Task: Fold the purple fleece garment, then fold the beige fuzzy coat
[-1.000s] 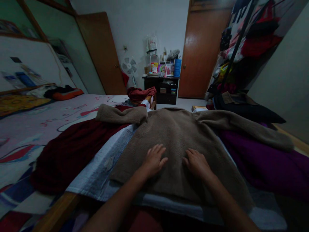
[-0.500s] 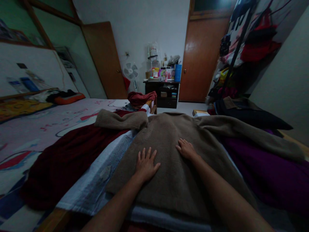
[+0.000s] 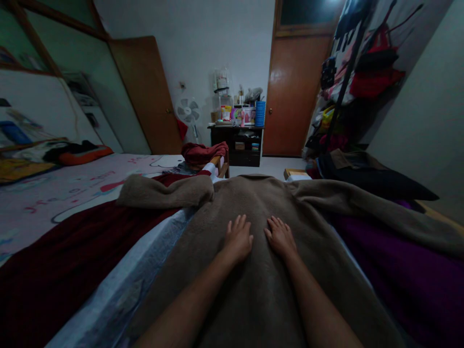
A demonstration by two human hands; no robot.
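Note:
A brown fleecy coat (image 3: 253, 203) lies spread out before me, its left sleeve (image 3: 166, 192) folded back on itself and its right sleeve (image 3: 366, 200) stretched out to the side. Flat on the cloth rests my left hand (image 3: 238, 238), fingers out and a little apart. My right hand (image 3: 282, 237) lies open on the coat as well, a short gap to the right of the other. Neither hand grips the fabric. Beneath the coat a white-blue cloth (image 3: 145, 256) shows along the left.
Dark red cloth (image 3: 83, 241) drapes over the bed (image 3: 87, 169) at left. Purple cloth (image 3: 398, 261) and a dark folded garment (image 3: 373, 174) lie at right. Farther off stand a fan (image 3: 188, 112), a black cabinet (image 3: 237, 154) and a closed door (image 3: 295, 96).
My left hand has slid right and slightly forward across the coat, nearer my right hand. The right hand has stayed nearly in place, and the view has shifted a little.

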